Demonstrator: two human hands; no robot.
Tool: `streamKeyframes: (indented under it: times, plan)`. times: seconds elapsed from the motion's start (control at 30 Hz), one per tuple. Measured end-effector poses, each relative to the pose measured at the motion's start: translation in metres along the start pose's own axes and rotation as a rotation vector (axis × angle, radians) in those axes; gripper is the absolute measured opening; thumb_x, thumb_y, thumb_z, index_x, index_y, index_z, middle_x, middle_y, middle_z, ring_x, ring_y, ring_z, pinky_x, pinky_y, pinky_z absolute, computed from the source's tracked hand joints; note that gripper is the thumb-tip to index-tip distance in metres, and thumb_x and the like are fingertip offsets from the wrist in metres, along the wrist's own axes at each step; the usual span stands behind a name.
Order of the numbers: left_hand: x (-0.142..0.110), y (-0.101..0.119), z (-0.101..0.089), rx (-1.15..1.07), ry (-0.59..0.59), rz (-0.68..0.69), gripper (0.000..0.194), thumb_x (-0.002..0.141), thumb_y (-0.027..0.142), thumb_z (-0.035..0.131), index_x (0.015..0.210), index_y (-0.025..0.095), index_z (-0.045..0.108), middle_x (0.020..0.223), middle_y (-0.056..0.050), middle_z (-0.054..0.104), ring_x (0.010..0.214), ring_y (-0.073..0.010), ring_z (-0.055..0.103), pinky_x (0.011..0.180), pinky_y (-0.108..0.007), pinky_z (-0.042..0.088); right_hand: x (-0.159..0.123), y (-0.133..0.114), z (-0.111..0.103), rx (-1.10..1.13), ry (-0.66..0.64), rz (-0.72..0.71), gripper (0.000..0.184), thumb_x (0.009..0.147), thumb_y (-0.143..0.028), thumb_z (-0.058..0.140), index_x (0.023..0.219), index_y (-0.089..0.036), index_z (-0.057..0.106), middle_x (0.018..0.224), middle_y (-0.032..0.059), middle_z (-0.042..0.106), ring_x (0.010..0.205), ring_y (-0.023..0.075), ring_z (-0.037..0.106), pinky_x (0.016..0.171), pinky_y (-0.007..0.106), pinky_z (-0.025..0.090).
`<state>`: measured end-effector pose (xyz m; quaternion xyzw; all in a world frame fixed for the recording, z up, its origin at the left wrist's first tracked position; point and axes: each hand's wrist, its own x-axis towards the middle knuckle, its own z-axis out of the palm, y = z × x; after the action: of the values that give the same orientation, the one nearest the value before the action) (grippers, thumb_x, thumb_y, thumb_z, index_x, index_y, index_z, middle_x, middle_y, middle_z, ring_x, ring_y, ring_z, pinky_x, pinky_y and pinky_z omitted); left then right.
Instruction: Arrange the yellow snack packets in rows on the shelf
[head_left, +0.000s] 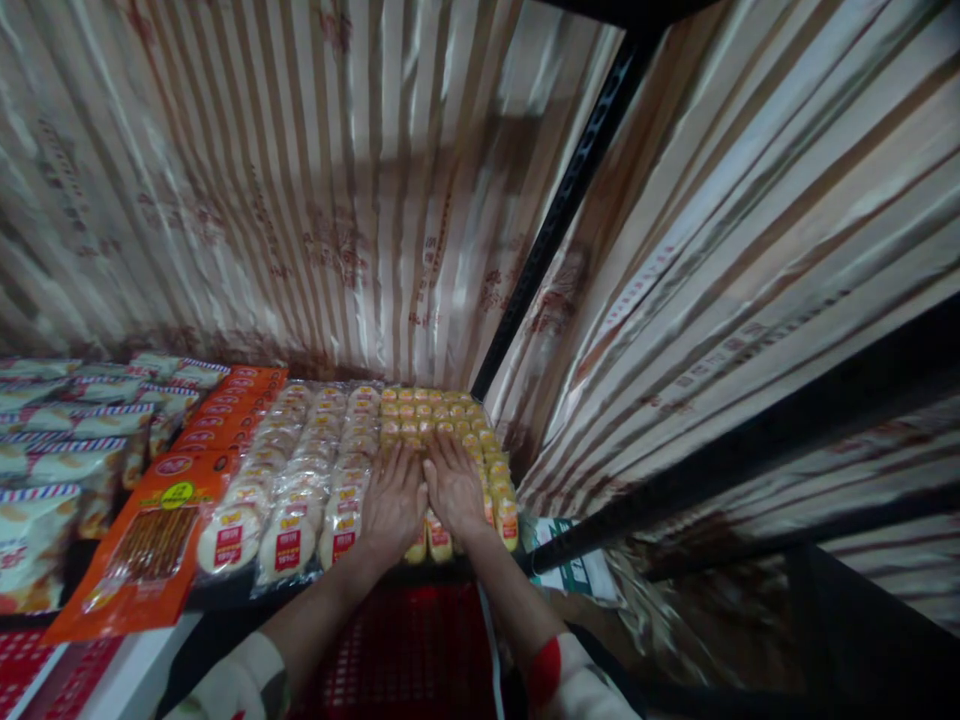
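Both of my hands lie palm down on a block of small yellow-wrapped snacks [505, 505], set in tight rows at the right end of the shelf. My left hand [394, 497], fingers stretched forward, covers the left part of the block, close to the clear-wrapped round cakes [291, 540]. Beside it, nearly touching, my right hand [454, 483] rests flat with its fingers out. Neither hand grips anything. The snacks right under my palms are hidden.
Orange snack bags [161, 535] and white-and-blue bags [75, 470] fill the shelf to the left. A black rack post [555, 215] rises behind the snacks, and a black bar [720, 455] runs at right. Striped plastic sheeting [360, 180] hangs behind. Below stands a red basket [405, 650].
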<state>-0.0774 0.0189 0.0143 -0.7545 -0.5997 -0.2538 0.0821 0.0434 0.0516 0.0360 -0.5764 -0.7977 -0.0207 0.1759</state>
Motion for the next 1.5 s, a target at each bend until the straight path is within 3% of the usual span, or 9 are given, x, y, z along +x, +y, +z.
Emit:
streamKeyframes:
  times: [0.1, 0.33, 0.6, 0.77, 1.0, 1.3, 1.5]
  plan:
    - [0.012, -0.003, -0.002, 0.006, 0.0, -0.013, 0.044, 0.09, 0.031, 0.034, 0.127, 0.014, 0.052, 0.138, -0.011, 0.048, 0.135, -0.0262, 0.032, 0.111, -0.049, 0.024, 0.012, 0.001, -0.005, -0.009, -0.017, 0.004, 0.047, 0.096, -0.035, 0.026, 0.138, -0.02, 0.041, 0.146, 0.0069, 0.036, 0.139, 0.0222, 0.022, 0.11, 0.04, 0.022]
    - [0.018, -0.005, 0.005, 0.037, -0.045, -0.022, 0.045, 0.091, 0.034, 0.032, 0.125, 0.013, 0.054, 0.133, -0.013, 0.053, 0.129, -0.0271, 0.04, 0.107, -0.051, 0.029, 0.023, 0.01, -0.001, 0.003, -0.155, -0.015, 0.048, 0.096, -0.034, 0.024, 0.135, -0.015, 0.045, 0.142, 0.0072, 0.043, 0.137, 0.0211, 0.027, 0.11, 0.039, 0.021]
    - [0.034, -0.011, 0.007, 0.057, -0.045, -0.063, 0.047, 0.091, 0.035, 0.03, 0.129, 0.016, 0.051, 0.137, -0.011, 0.048, 0.132, -0.0262, 0.037, 0.108, -0.047, 0.027, 0.036, 0.013, -0.002, 0.03, -0.155, 0.007, 0.049, 0.096, -0.037, 0.023, 0.136, -0.019, 0.044, 0.145, 0.0063, 0.039, 0.138, 0.0212, 0.025, 0.11, 0.04, 0.021]
    - [0.057, -0.022, 0.021, 0.06, -0.165, -0.095, 0.05, 0.092, 0.036, 0.023, 0.133, 0.017, 0.046, 0.142, -0.01, 0.042, 0.134, -0.0245, 0.033, 0.107, -0.047, 0.028, 0.058, 0.018, 0.005, 0.017, -0.197, 0.023, 0.05, 0.096, -0.038, 0.023, 0.138, -0.018, 0.041, 0.147, 0.0078, 0.034, 0.138, 0.0245, 0.024, 0.11, 0.044, 0.019]
    - [0.062, -0.029, 0.029, 0.037, -0.291, -0.072, 0.051, 0.093, 0.037, 0.023, 0.134, 0.016, 0.045, 0.145, -0.01, 0.038, 0.135, -0.0248, 0.031, 0.107, -0.048, 0.028, 0.062, 0.022, 0.014, 0.023, -0.22, 0.011, 0.05, 0.095, -0.036, 0.024, 0.139, -0.017, 0.039, 0.147, 0.0078, 0.035, 0.138, 0.023, 0.026, 0.111, 0.042, 0.018]
    - [0.099, -0.035, 0.037, 0.09, -0.176, -0.06, 0.047, 0.091, 0.035, 0.03, 0.131, 0.02, 0.049, 0.142, -0.011, 0.042, 0.135, -0.0278, 0.031, 0.108, -0.053, 0.022, 0.089, 0.03, 0.008, 0.0, -0.171, 0.088, 0.051, 0.095, -0.038, 0.026, 0.141, -0.018, 0.035, 0.149, 0.0083, 0.031, 0.14, 0.026, 0.017, 0.111, 0.045, 0.014]
    - [0.106, -0.039, 0.046, 0.044, -0.416, -0.052, 0.05, 0.093, 0.035, 0.024, 0.137, 0.016, 0.04, 0.147, -0.013, 0.034, 0.138, -0.0267, 0.025, 0.108, -0.05, 0.024, 0.096, 0.035, 0.014, -0.022, -0.287, 0.079, 0.052, 0.095, -0.037, 0.024, 0.141, -0.016, 0.034, 0.149, 0.0067, 0.031, 0.14, 0.0249, 0.018, 0.111, 0.043, 0.011]
